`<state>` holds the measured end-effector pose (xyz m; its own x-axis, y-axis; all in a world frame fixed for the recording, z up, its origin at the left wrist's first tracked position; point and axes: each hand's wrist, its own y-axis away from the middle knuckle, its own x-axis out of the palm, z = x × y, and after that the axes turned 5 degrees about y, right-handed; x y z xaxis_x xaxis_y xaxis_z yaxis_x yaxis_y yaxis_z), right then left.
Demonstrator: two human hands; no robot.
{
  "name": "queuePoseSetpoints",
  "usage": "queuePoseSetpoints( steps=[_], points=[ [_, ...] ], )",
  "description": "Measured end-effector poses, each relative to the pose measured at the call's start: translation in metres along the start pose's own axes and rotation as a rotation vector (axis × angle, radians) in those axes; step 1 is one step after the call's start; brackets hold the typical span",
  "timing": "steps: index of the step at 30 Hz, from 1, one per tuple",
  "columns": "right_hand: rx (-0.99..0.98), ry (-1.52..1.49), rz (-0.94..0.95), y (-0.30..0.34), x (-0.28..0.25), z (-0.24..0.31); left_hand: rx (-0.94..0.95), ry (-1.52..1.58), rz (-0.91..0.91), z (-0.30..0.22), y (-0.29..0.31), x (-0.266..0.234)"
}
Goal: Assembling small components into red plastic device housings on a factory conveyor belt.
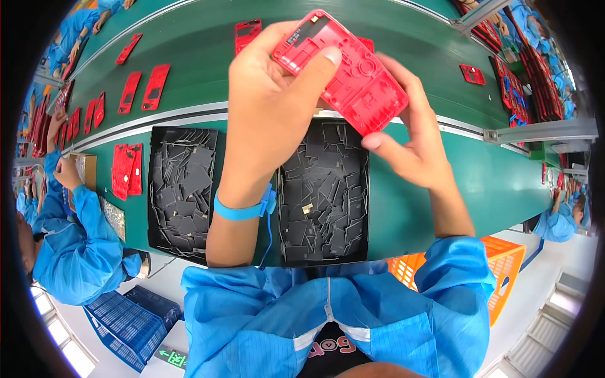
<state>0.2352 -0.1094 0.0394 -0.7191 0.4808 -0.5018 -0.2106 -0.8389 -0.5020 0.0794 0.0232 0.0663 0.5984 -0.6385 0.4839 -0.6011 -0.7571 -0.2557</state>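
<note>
Above the far edge of the bench I hold a red plastic housing (362, 82), its moulded inner side facing me and tilted down to the right. My left hand (271, 94) grips its upper left end, thumb pressed on the inner face, near a black strip (309, 31). My right hand (416, 138) closes round the lower right end, thumb by the bottom corner; its fingers partly hide behind the part. Below the hands stand two black trays (214, 189) (366, 208) heaped with small dark flat pieces. A blue wrist strap (238, 211) with a cord circles my left wrist.
Beyond a metal rail, more red housings (156, 87) lie on the green belt (195, 63). Two red housings (120, 170) lie left of the trays. A co-worker in blue (82, 246) sits at left. An orange crate (504, 264) and blue crates (129, 327) stand below.
</note>
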Motion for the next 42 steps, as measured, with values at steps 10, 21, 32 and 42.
queuePoseSetpoints(
  steps=[10,21,32,42],
  points=[
    [-0.228,0.667,0.430,0.022,0.057,-0.019,0.078,-0.040,-0.010,-0.019,0.003,-0.008],
    [0.359,-0.350,-0.050,-0.004,0.006,0.019,0.171,-0.079,-0.168,-0.025,0.000,-0.025],
    [0.079,-0.320,-0.156,-0.012,-0.003,0.038,0.082,0.158,-0.163,-0.023,-0.003,-0.016],
    [-0.299,-0.150,-0.075,-0.039,-0.012,0.045,-0.096,0.177,0.036,-0.023,0.004,-0.014]
  ],
)
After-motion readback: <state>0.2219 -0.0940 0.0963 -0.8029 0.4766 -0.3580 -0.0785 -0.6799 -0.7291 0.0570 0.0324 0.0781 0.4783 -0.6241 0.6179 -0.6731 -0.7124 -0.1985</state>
